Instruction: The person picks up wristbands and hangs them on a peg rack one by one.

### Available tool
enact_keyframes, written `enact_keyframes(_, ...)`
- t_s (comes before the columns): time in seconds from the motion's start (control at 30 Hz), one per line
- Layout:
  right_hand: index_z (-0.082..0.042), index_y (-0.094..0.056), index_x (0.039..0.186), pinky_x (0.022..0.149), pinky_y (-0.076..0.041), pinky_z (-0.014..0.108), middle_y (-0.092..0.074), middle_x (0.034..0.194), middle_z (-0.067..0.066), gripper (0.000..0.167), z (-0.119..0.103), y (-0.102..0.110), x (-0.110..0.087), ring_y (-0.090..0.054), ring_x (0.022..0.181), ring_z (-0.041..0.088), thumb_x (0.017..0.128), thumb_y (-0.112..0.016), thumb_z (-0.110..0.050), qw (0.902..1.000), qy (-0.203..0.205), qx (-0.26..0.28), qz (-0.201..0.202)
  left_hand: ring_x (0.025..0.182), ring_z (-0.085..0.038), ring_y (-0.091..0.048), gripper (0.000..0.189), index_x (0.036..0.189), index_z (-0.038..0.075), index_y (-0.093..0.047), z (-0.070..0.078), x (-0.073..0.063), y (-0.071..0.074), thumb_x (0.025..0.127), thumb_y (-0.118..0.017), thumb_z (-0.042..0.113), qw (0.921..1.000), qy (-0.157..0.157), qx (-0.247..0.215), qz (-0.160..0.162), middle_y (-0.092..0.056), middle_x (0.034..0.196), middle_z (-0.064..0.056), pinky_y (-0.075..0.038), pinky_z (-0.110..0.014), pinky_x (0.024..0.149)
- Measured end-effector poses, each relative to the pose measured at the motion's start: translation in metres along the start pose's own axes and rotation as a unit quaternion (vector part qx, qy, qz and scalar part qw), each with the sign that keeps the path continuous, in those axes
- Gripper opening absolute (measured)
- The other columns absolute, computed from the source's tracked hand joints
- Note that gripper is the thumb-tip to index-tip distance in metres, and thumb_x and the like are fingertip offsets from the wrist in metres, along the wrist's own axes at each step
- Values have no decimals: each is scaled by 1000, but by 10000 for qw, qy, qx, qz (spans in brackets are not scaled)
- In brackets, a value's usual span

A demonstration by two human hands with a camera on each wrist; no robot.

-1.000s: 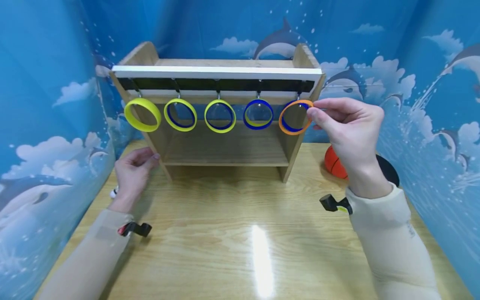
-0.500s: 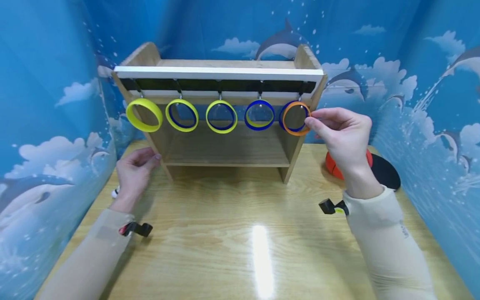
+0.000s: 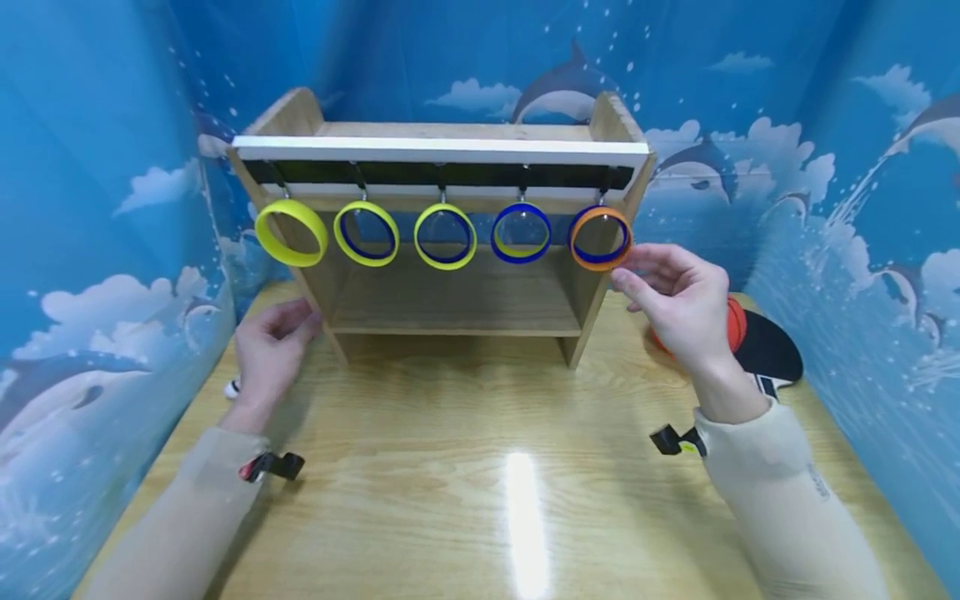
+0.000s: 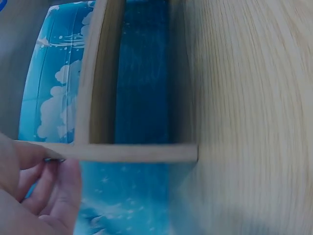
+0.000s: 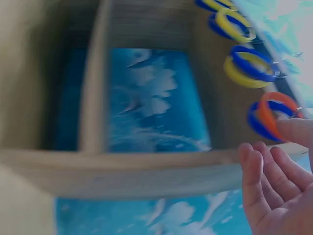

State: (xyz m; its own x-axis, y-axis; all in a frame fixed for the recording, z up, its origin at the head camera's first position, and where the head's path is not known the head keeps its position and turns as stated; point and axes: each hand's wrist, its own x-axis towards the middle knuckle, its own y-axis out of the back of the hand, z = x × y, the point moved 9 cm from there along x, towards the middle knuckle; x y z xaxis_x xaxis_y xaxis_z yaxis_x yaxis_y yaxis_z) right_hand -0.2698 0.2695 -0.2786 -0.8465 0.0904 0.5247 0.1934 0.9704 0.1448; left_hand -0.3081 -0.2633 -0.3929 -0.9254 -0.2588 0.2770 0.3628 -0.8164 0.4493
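Note:
My right hand (image 3: 675,304) is just below and right of an orange ring (image 3: 602,265), its thumb and fingers apart with nothing held between them. That ring hangs on the rightmost hook in front of a blue ring (image 5: 257,125). Whether the thumb still brushes the orange ring is unclear in the right wrist view. My left hand (image 3: 273,350) grips the front edge of the wooden shelf's left side panel (image 4: 132,152) low down. Several hooks on the shelf (image 3: 450,310) bear yellow and blue rings, such as the leftmost yellow ring (image 3: 268,237) and a blue ring (image 3: 497,247).
A red ball (image 3: 733,325) and a black table-tennis bat (image 3: 768,348) lie behind my right wrist. Something small and white (image 3: 232,389) is partly hidden by my left wrist. A dolphin-print curtain (image 3: 465,50) surrounds the wooden table (image 3: 420,483).
My right hand has let go of the orange ring and moved slightly down; the ring now hangs straight on the rightmost hook. My left hand stays on the shelf.

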Motion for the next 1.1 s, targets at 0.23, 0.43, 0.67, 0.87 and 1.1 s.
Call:
enact_keyframes(0.23,-3,-80,124,75,-61,10,-85,106,-2,22,46,6,-43,-77,88,-5,103,-79,-8,9795,-361,-1775,-884,65,3,-65,17,100,1,-86,46,-26,-3,101,-74,13,9704,-1995,1363,-32,-84,86,-18,-48,-13,62)
enact_keyframes(0.43,-7,-74,138,95,-67,45,-81,133,17,45,72,1,-73,-78,117,32,100,-84,-27,9282,-70,-3341,-1638,101,-48,-79,39,123,-4,-78,70,-65,-33,103,-76,30,9213,-2982,2483,-258,-82,116,-27,-64,-61,86)
enact_keyframes(0.67,-4,-33,175,127,-38,81,-36,179,31,122,85,-19,-99,-36,163,59,84,-85,-69,8490,389,-4567,-2630,166,-66,-24,103,174,12,-38,57,-95,-63,99,-65,77,8892,-2179,3808,-1300,-24,184,-30,-21,-94,124)
enact_keyframes(0.87,-9,-13,181,128,-26,88,-9,188,28,143,93,-24,-110,-13,171,62,81,-77,-88,8086,60,-5041,-3033,168,-70,-1,121,181,21,-19,44,-102,-74,92,-64,90,8869,-1638,3901,-1852,-1,188,-28,-2,-98,123)
enact_keyframes(1.1,-11,-9,181,129,-22,89,-6,189,27,142,95,-24,-111,-11,171,62,82,-76,-88,8092,-45,-5041,-3017,168,-70,0,124,181,21,-19,41,-101,-74,90,-59,95,8857,-1610,3910,-1919,-1,188,-28,0,-99,121)
